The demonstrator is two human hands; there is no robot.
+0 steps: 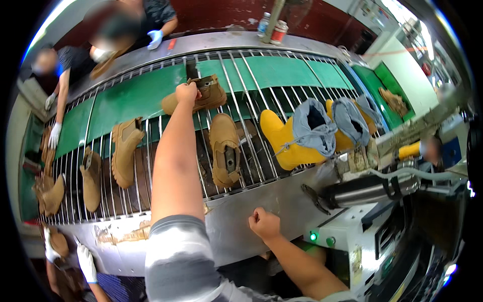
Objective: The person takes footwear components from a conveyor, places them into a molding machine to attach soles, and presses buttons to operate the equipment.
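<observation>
Far out over the metal-rod conveyor rack (241,65), the left hand (186,93) is closed around the ankle collar of a tan suede lace-less boot (200,95) lying on its side. The boot's long axis runs roughly left to right across the rods, toe pointing to the person's left, with the body of the boot just right of the grip. The right hand (264,223) is curled into an empty fist, resting on the steel front ledge (236,206), well apart from that boot.

Seven tan boots (225,149) on the rack; two yellow boots (288,139) with grey cuffs; two bottles (271,27) beyond.
</observation>
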